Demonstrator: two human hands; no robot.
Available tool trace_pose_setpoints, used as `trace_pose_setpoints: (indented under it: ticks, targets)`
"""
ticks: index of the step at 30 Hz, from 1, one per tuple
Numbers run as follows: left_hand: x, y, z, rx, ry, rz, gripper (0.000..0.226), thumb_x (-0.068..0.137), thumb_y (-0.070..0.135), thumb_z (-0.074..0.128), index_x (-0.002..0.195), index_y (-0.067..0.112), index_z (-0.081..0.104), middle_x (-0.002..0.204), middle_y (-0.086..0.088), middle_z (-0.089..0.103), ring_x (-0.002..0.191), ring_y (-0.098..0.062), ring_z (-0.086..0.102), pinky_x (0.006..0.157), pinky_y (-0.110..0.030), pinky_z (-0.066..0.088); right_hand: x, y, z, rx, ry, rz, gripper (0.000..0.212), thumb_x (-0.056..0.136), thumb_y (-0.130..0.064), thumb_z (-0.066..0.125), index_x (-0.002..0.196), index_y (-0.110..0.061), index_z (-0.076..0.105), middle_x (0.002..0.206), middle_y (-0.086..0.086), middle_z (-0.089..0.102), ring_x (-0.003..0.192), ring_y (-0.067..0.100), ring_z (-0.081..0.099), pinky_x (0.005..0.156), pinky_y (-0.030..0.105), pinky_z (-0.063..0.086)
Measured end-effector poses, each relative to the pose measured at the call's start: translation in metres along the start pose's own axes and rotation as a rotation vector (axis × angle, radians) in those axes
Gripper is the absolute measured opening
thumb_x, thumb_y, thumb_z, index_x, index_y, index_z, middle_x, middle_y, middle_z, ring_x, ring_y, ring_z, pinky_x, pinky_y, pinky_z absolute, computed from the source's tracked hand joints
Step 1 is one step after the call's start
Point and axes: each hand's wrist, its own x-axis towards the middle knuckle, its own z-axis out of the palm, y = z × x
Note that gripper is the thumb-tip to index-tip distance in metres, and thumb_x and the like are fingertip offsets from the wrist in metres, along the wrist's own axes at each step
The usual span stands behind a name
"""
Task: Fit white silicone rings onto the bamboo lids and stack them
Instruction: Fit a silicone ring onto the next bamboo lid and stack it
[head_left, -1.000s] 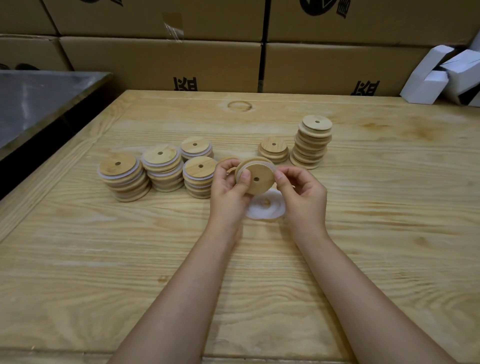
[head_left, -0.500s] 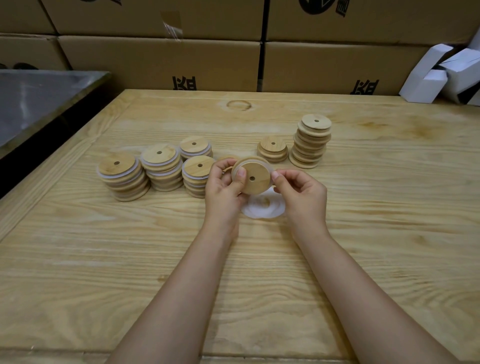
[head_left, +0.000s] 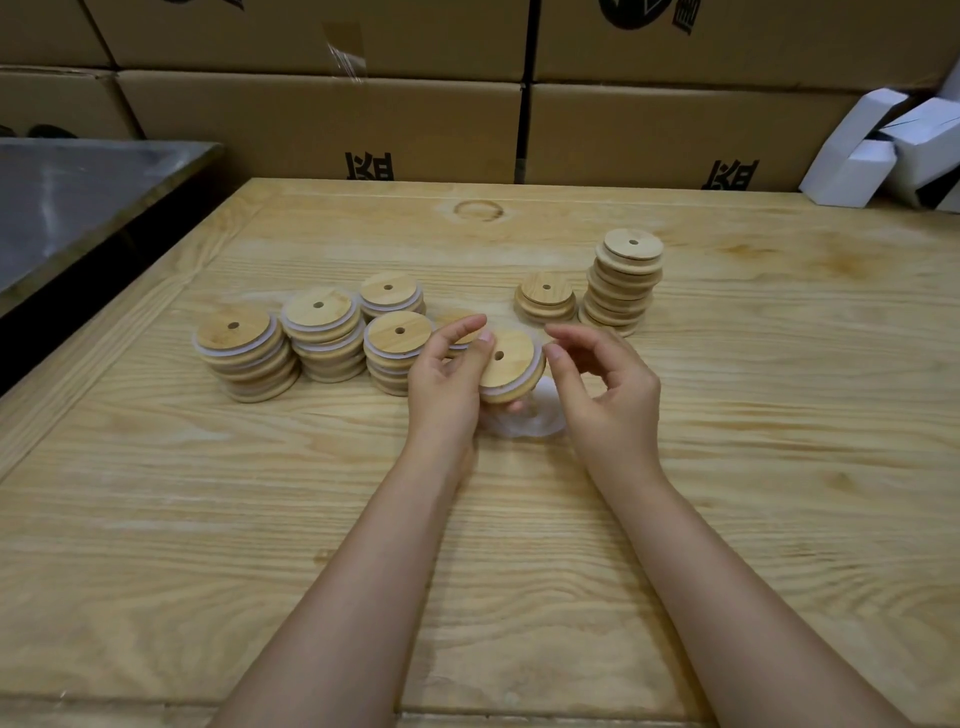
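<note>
Left hand (head_left: 444, 382) pinches the round bamboo lid (head_left: 511, 364), likely light and stiff, by its rim above the stretchy white silicone ring (head_left: 500, 388); right hand (head_left: 608, 400) hovers loosely curled, empty.

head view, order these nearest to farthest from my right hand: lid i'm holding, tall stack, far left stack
1. held lid, just left of the right hand
2. tall stack, just behind it
3. far left stack, far off left
</note>
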Motion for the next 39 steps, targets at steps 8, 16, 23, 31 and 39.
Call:
trace_pose_setpoints:
  ticks: [8,16,23,31,39]
  targets:
    - [0.002,0.004,-0.004,-0.055,-0.030,-0.087,0.027,0.090,0.002,0.051,0.114,0.012,0.057,0.100,-0.010,0.071,0.041,-0.021,0.057,0.035,-0.017,0.036,0.001,0.005,-0.008,-0.388,-0.093,-0.519,0.012,0.088,-0.003,0.060,0.088,0.001,0.072,0.081,0.013,0.065,0.072,0.030,0.060,0.069,0.037,0.049]
    - [0.005,0.007,-0.011,-0.064,-0.060,-0.168,0.026,0.088,0.003,0.054,0.108,0.017,0.065,0.098,-0.005,0.073,0.039,-0.015,0.053,0.034,-0.015,0.030,-0.001,0.000,-0.005,-0.491,0.017,-0.653,0.008,0.084,-0.002,0.066,0.082,-0.006,0.073,0.079,0.006,0.067,0.078,0.023,0.059,0.072,0.038,0.045]
    - [0.005,0.006,-0.012,-0.057,-0.100,-0.195,0.025,0.089,0.004,0.052,0.104,0.018,0.065,0.100,-0.005,0.073,0.036,-0.011,0.049,0.032,-0.013,0.027,0.001,0.002,-0.005,-0.508,0.017,-0.697,0.011,0.085,-0.002,0.064,0.082,-0.008,0.073,0.081,0.003,0.067,0.086,0.019,0.053,0.078,0.036,0.041]
    - [0.004,0.009,-0.012,-0.093,-0.090,-0.201,0.028,0.089,0.004,0.046,0.106,0.018,0.063,0.102,-0.007,0.072,0.038,-0.009,0.047,0.031,-0.012,0.027,-0.001,0.005,-0.004,-0.402,-0.100,-0.529,0.033,0.079,0.010,0.049,0.102,0.000,0.070,0.088,0.013,0.064,0.081,0.029,0.058,0.076,0.038,0.046]
    - [-0.001,0.000,-0.004,0.031,-0.098,0.074,0.026,0.096,0.000,0.041,0.114,0.012,0.053,0.100,-0.007,0.068,0.067,-0.019,0.065,0.038,-0.017,0.042,0.002,0.004,-0.003,0.120,-0.126,0.216,0.023,0.092,-0.009,0.056,0.091,-0.028,0.068,0.087,-0.014,0.068,0.083,0.002,0.063,0.075,0.017,0.046]
